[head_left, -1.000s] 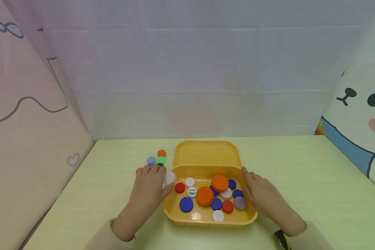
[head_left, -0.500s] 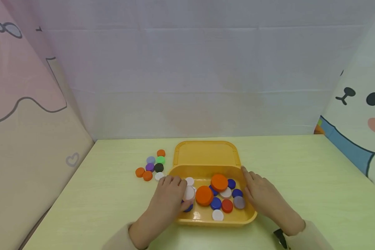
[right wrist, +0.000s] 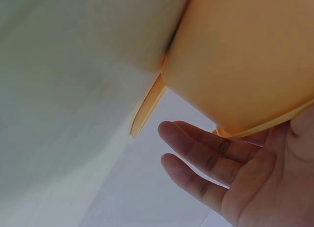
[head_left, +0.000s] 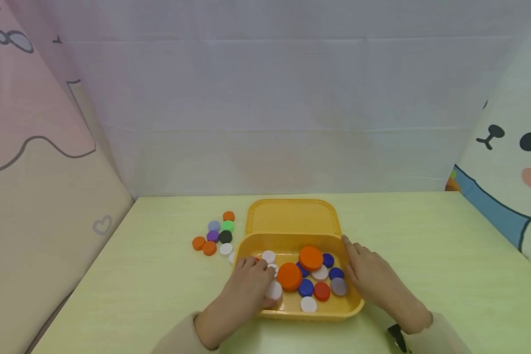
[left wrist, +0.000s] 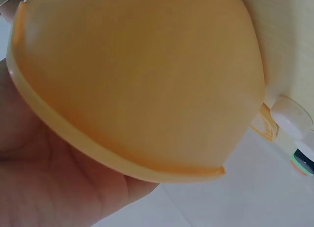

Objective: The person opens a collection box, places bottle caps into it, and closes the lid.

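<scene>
A yellow plastic box [head_left: 314, 315] stands on the table with several bottle caps inside. My left hand [head_left: 247, 285] reaches over its left wall and holds a white cap [head_left: 274, 291] low inside, between thumb and fingers. The fingers hide part of the box's left side. Near them lie a large orange cap [head_left: 289, 277] and a smaller white cap [head_left: 268, 256]. My right hand [head_left: 373, 273] rests against the box's right rim; in the right wrist view its fingers [right wrist: 196, 156] extend loosely outside the wall. The left wrist view shows mainly the box's outer wall [left wrist: 147, 80].
The lid [head_left: 294, 216] lies flat behind the box. Several loose caps, among them a black cap [head_left: 225, 237] and a green cap [head_left: 227, 226], lie on the table [head_left: 137, 265] left of the box. A dark object [head_left: 397, 337] shows beside the right sleeve.
My left hand has moved right and toward me, from the loose caps on the table into the box, carrying the white cap. The right hand has stayed at the rim.
</scene>
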Demonstrator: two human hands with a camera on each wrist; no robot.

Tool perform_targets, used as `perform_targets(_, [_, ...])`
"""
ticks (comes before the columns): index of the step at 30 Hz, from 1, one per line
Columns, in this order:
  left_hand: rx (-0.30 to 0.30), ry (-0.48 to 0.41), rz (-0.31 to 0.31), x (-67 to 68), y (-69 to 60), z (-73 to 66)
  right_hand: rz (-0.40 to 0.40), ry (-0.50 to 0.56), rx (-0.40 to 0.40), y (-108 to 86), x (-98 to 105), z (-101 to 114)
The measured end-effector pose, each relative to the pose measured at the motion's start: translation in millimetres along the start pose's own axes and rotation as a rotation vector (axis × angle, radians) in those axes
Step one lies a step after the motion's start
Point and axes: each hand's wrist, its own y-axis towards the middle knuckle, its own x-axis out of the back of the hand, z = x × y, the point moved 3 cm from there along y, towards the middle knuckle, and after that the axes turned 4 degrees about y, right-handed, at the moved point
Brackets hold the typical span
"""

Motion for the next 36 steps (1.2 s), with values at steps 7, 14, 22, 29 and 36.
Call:
perform_targets(7, [-0.017, -0.011, 0.044, -3.7, 5.1, -0.4, 0.005, 0.002, -0.011, -0.1, 1, 0])
perform_targets(14, [-0.045, 0.022, 0.056, -5.7, 8.3, -1.1, 0.006, 0.002, -0.014, 0.5, 0, -1])
perform_targets(22, [-0.053, 0.033, 0.088, -4.7, 9.1, -0.6, 0.018, 0.004, -0.012, 0.2, 0, -1])
perform_targets(29, [-0.032, -0.029, 0.037, -1.2, 5.7, 3.4, 0.019, 0.002, -0.011, 0.0, -1, -1])
perform_targets(36, [0.026, -0.131, -0.146, 13.1, -1.2, 17.3, 0.019, 0.005, -0.005, 0.2, -1, -2])
